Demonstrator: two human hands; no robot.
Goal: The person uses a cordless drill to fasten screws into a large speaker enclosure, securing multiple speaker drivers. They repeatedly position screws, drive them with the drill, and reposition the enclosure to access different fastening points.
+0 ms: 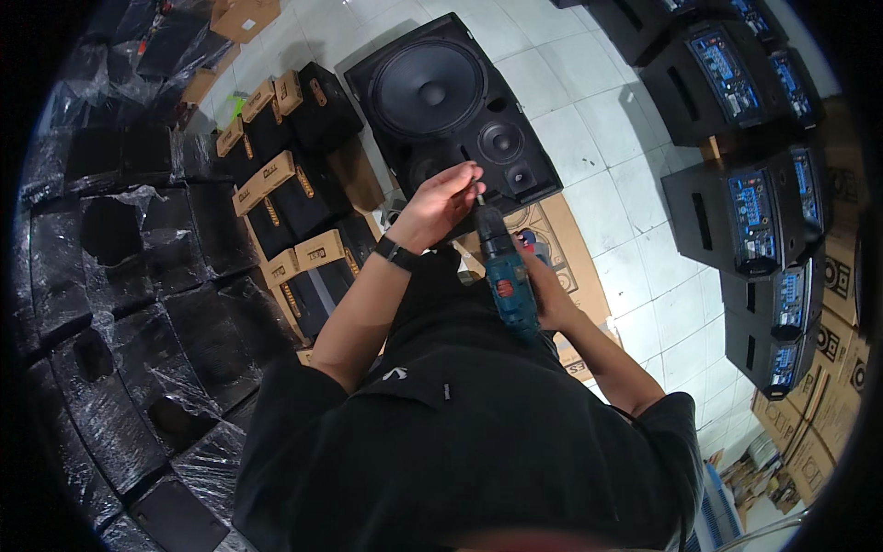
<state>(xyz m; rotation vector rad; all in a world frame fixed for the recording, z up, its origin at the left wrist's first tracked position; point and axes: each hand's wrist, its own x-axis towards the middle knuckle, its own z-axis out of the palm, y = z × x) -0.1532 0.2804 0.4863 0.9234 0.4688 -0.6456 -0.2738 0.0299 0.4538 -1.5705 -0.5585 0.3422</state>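
Observation:
My right hand [549, 293] grips a teal and black power drill [511, 287], its chuck pointing away from me. My left hand [443, 204], with a black band on the wrist, is raised at the drill's front end. Its thumb and fingers are pinched together around something small by the bit, too small to make out. Beyond both hands a large black loudspeaker [457, 74] lies face up, showing a big round woofer and smaller drivers. My left hand overlaps part of its near end.
Flattened cardboard [572, 247] lies under the loudspeaker's near end. Black boxes with cardboard strips [265, 184] stand to the left, beside plastic-wrapped black cabinets [120, 294]. On the right are stacked black speakers with blue panels [752, 210] and brown cartons [809, 405]. The floor is pale tile [635, 248].

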